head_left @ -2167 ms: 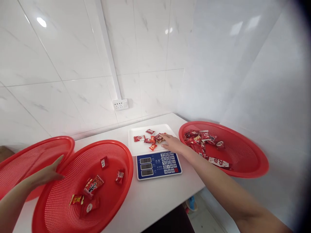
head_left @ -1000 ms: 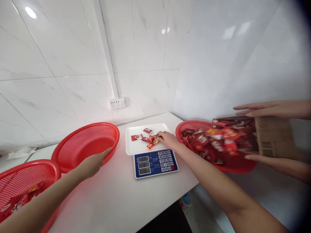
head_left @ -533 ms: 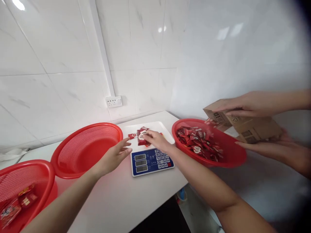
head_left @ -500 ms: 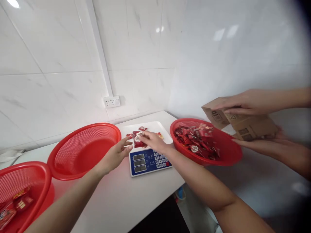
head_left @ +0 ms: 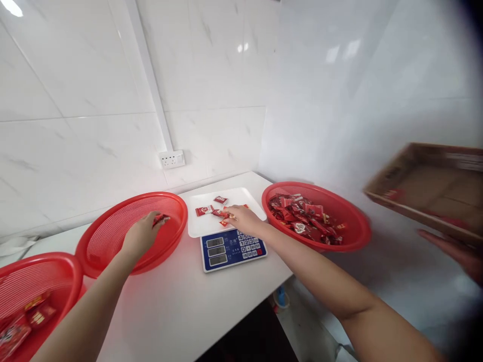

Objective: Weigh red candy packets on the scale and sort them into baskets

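My left hand [head_left: 141, 234] is over the middle red plastic basket [head_left: 113, 221], its fingers closed on a small red snack packet [head_left: 162, 219]. On the white tray [head_left: 198, 227] of a digital scale [head_left: 234, 251], my right hand [head_left: 244, 220] has its fingers closed around some red and orange wrapped packets [head_left: 225, 221]; its fingertips partly cover them. A red packet [head_left: 204, 210] with white print and a darker red packet [head_left: 221, 199] lie beside that hand on the tray.
To the right, another red basket [head_left: 364, 234] holds a heap of red packets [head_left: 302, 216]. A co-worker's hand [head_left: 453, 251] is under an open cardboard box [head_left: 426, 211]. A third basket [head_left: 64, 259] at lower left contains several packets. A wall socket [head_left: 172, 159] is behind the table [head_left: 162, 311].
My left hand has moved left from the scale to the middle basket with a packet. My right hand stays at the tray. The co-worker's box has moved right, away from the right basket.
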`<action>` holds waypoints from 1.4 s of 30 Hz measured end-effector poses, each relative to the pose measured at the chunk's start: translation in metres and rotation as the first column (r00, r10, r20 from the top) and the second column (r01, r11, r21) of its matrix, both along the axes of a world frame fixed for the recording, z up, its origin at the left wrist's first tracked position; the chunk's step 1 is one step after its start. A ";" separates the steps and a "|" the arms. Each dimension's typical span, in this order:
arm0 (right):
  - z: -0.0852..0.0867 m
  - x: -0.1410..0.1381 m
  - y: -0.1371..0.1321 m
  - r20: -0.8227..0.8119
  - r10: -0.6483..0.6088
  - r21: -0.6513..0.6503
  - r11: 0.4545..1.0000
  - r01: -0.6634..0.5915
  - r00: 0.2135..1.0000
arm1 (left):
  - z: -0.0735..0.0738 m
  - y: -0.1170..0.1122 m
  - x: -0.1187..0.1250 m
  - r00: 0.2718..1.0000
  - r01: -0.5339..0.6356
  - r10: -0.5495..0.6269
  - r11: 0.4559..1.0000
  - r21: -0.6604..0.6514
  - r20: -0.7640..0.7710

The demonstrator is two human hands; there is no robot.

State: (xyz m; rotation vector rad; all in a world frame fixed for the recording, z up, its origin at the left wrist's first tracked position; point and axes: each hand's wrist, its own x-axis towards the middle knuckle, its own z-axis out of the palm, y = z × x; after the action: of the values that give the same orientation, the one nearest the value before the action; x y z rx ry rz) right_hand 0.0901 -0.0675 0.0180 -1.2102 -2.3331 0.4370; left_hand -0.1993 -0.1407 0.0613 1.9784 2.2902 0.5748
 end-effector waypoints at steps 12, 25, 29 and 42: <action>-0.013 0.013 0.022 0.218 -0.113 -0.034 0.992 0.123 0.969 | -0.033 0.035 0.115 0.889 0.456 -0.457 0.890 -0.024 -0.043; -0.010 0.037 0.016 0.265 -0.183 -0.034 0.979 0.198 0.947 | -0.027 0.038 0.082 0.956 0.285 -0.284 0.958 0.011 -0.069; -0.011 0.037 0.017 0.234 -0.166 -0.054 0.981 0.184 0.958 | -0.018 0.021 0.027 0.991 0.103 -0.098 0.993 0.053 -0.094; 0.011 0.020 0.034 -0.025 -0.272 -0.147 0.953 0.265 0.962 | -0.141 -0.055 0.087 0.832 0.512 -0.549 0.708 0.485 -0.077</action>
State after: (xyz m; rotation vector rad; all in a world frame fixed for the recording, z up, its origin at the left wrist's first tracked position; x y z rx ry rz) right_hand 0.1106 -0.0338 0.0289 -1.5438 -2.0881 0.5350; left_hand -0.1122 -0.1954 -0.0797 2.6246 1.4754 1.2148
